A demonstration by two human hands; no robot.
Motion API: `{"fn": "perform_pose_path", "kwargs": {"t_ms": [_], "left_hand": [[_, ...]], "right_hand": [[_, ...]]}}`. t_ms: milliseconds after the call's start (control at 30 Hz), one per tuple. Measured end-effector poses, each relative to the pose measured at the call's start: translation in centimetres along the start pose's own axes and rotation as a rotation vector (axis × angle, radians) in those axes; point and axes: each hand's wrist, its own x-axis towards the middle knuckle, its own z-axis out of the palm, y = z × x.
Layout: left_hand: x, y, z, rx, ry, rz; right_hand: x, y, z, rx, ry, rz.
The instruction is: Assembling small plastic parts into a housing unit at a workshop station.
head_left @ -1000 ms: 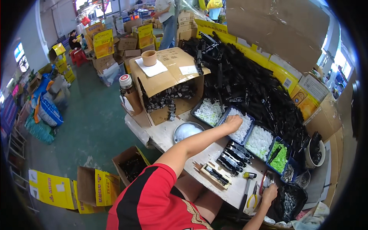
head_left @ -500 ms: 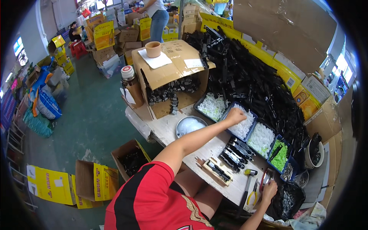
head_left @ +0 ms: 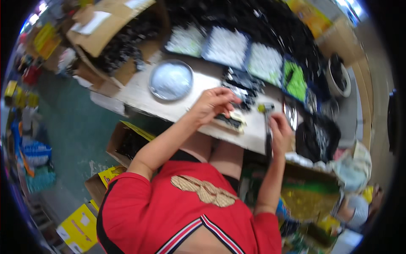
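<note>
My left hand (head_left: 213, 105) hovers over the near table edge, fingers curled together; whatever they hold is too small and blurred to make out. Just under it, a pale wooden block (head_left: 239, 126) carries a black part (head_left: 228, 120), partly covered by the hand. Farther right, my right hand (head_left: 281, 130) is raised with thumb and fingers pinched, and I cannot see what is between them. Beside it lies a hammer (head_left: 265, 107) with a yellowish head and dark handle. Behind the block is a row of black parts (head_left: 241, 86) with shiny faces.
Blue trays hold white pieces (head_left: 226, 45), more white pieces (head_left: 265, 62) and green pieces (head_left: 296, 80). A round metal dish (head_left: 171, 79) stands left. Black parts (head_left: 237, 12) are heaped behind. A cardboard box (head_left: 120, 78) and a black bag (head_left: 318, 137) flank the table.
My left hand has come back from the tray of white pieces to the wooden block. My right hand has lifted from the table's right end. The view has swung down and right.
</note>
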Motion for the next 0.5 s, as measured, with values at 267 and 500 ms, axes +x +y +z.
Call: {"fn": "perform_pose_path", "kwargs": {"t_ms": [267, 500], "left_hand": [[-2.1, -2.8, 1.0, -0.136, 0.105, -0.184], [-3.0, -3.7, 1.0, -0.162, 0.115, -0.203]], "right_hand": [[-2.1, -2.7, 7.1, -0.135, 0.053, -0.592], [-2.2, -1.9, 7.5, -0.270, 0.100, -0.690]]}}
